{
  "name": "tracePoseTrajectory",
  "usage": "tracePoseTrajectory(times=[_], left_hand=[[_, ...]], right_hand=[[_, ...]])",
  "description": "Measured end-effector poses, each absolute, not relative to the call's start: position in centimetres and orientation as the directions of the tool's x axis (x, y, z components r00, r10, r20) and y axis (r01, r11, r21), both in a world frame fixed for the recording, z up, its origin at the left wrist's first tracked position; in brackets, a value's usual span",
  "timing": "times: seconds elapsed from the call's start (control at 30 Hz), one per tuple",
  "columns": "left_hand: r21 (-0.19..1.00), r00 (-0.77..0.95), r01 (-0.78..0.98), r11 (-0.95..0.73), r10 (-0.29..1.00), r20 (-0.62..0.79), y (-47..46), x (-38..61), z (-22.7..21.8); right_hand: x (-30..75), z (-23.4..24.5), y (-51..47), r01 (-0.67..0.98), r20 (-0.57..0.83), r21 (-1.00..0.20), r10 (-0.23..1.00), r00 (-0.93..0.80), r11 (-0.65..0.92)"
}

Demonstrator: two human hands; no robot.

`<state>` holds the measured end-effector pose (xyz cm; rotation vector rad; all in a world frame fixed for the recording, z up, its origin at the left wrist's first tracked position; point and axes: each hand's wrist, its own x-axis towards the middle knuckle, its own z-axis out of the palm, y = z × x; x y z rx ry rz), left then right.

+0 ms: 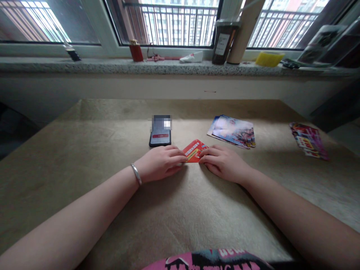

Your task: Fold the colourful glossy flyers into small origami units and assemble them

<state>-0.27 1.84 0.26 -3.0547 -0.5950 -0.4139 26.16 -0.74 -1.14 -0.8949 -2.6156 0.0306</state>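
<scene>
A red printed card [194,151] with white and yellow lettering lies low over the table, tilted, between my two hands. The fingers of my left hand [164,162], with a silver bangle at its wrist, close on the card's left edge. On the opposite edge, the fingers and thumb of my right hand [222,161] pinch the card. Just beyond my left hand is a phone [160,135] with a lit, partly blurred screen. Past my right hand rests a loose stack of picture cards [233,129] in blue and pink.
A fanned stack of colourful cards [309,141] lies at the table's right. Behind the tan table [112,123], a granite windowsill [107,67] carries a red lighter-like item [136,51], a dark jar [223,43], a cardboard tube [239,41] and a yellow sponge-like block [269,59].
</scene>
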Motion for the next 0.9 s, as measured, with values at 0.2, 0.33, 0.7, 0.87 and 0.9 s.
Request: tracePoseTrajectory(times=[0.2, 0.33, 0.7, 0.87, 0.9], left_hand=[[-0.021, 0.889, 0.425, -0.905, 0.413, 0.198, 1.0, 1.4, -0.4], [-0.026, 0.878, 0.447, -0.894, 0.434, 0.201, 0.9, 1.6, -0.4], [0.001, 0.895, 0.4, -0.917, 0.391, 0.215, 1.3, 1.5, -0.8], [-0.02, 0.895, 0.398, -0.917, 0.384, 0.225, 1.3, 1.6, -0.5], [-0.037, 0.897, 0.398, -0.917, 0.381, 0.224, 1.3, 1.5, -0.4]], right_hand=[[25.5, -1.2, -0.9, 0.59, 0.32, -0.119, 0.593, -0.738, 0.799], [25.3, -1.3, -1.0, 0.614, 0.311, -0.105, 0.612, -0.727, 0.782], [27.5, -0.8, -0.8, 0.605, 0.264, -0.121, 0.613, -0.744, 0.787], [28.2, -0.8, -0.6, 0.587, 0.268, -0.14, 0.602, -0.753, 0.797], [28.2, -0.8, -0.6, 0.585, 0.27, -0.134, 0.597, -0.756, 0.8]])
